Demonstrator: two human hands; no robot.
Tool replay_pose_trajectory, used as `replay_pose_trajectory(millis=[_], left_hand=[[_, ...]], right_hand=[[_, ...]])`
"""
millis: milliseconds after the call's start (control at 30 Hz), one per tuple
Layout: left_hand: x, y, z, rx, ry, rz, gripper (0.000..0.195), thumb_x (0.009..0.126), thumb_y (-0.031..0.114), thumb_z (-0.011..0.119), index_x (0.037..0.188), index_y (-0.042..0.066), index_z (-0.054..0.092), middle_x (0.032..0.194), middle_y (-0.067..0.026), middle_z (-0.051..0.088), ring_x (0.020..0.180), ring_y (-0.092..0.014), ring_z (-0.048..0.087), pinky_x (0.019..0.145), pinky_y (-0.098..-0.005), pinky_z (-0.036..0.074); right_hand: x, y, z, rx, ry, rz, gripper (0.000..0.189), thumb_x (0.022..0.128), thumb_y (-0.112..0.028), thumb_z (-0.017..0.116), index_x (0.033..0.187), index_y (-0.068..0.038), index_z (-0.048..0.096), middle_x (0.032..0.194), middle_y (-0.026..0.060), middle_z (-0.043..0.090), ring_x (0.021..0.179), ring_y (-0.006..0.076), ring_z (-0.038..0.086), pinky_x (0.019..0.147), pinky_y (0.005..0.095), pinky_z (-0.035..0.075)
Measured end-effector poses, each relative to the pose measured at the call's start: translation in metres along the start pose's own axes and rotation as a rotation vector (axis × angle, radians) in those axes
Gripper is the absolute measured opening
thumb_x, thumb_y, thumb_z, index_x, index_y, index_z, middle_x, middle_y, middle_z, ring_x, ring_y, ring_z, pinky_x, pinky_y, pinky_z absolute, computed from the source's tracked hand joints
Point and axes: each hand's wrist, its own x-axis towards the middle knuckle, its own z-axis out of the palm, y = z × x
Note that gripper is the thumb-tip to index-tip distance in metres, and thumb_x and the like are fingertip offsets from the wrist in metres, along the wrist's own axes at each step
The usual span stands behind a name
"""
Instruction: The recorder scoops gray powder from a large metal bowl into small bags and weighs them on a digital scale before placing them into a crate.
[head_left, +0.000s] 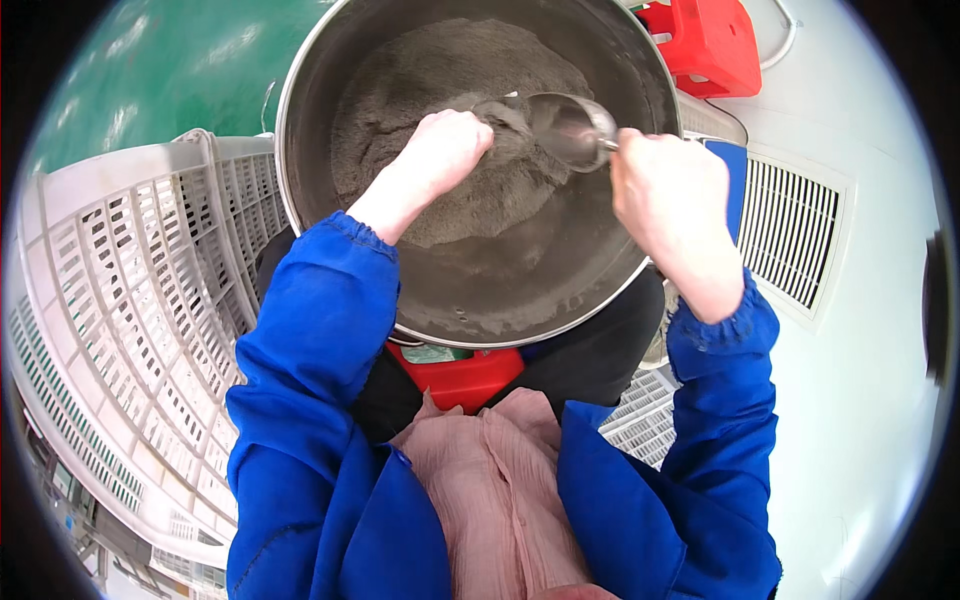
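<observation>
A large round metal pan (510, 300) with a pale rim lies before me, holding a heap of fine grey-brown powder (465, 67). My right hand (671, 195) is closed around the handle of a shiny metal scoop or ladle (574, 131), blurred over the powder. Over the middle of the heap, my left hand (450, 150) has its fingers curled together; a small blurred item shows beside its fingertips, and I cannot tell whether the hand grips it.
White plastic slatted baskets (142, 277) stand at the left. A red plastic stool (712, 45) is at the upper right, near a blue object (727, 176) and a wall vent grille (791, 225). Something red (465, 379) shows below the pan between my legs.
</observation>
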Motion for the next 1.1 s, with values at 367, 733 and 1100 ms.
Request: replay_pose_trajectory(millis=[367, 733, 1100], left_hand=[[-0.002, -0.007, -0.011, 0.024, -0.006, -0.053, 0.01, 0.079, 0.002, 0.06, 0.075, 0.004, 0.069, 0.081, -0.0158, 0.07, 0.077, -0.034, 0.072, 0.069, -0.0433, 0.06], [0.006, 0.013, -0.005, -0.149, 0.14, 0.139, 0.003, 0.076, 0.007, 0.064, 0.074, 0.005, 0.065, 0.078, -0.0122, 0.066, 0.078, -0.032, 0.069, 0.067, -0.0429, 0.057], [-0.042, 0.066, 0.013, 0.004, 0.065, 0.249, 0.005, 0.076, 0.011, 0.063, 0.075, 0.008, 0.066, 0.082, -0.0105, 0.068, 0.079, -0.029, 0.07, 0.07, -0.0401, 0.058]], right_hand=[[0.026, 0.034, 0.254, -0.065, -0.418, 0.271, 0.025, 0.093, -0.019, 0.054, 0.085, -0.01, 0.075, 0.084, 0.0148, 0.075, 0.08, 0.0326, 0.075, 0.071, 0.0455, 0.059], [0.027, 0.046, 0.28, 0.488, 0.115, 0.311, 0.047, 0.096, -0.024, 0.055, 0.132, 0.005, 0.054, 0.142, 0.0301, 0.05, 0.133, 0.0443, 0.049, 0.111, 0.0489, 0.042], [-0.024, 0.083, 0.121, 0.643, 0.232, 0.225, 0.026, 0.088, -0.014, 0.058, 0.109, -0.005, 0.071, 0.111, 0.0175, 0.07, 0.112, 0.036, 0.064, 0.099, 0.0444, 0.051]])
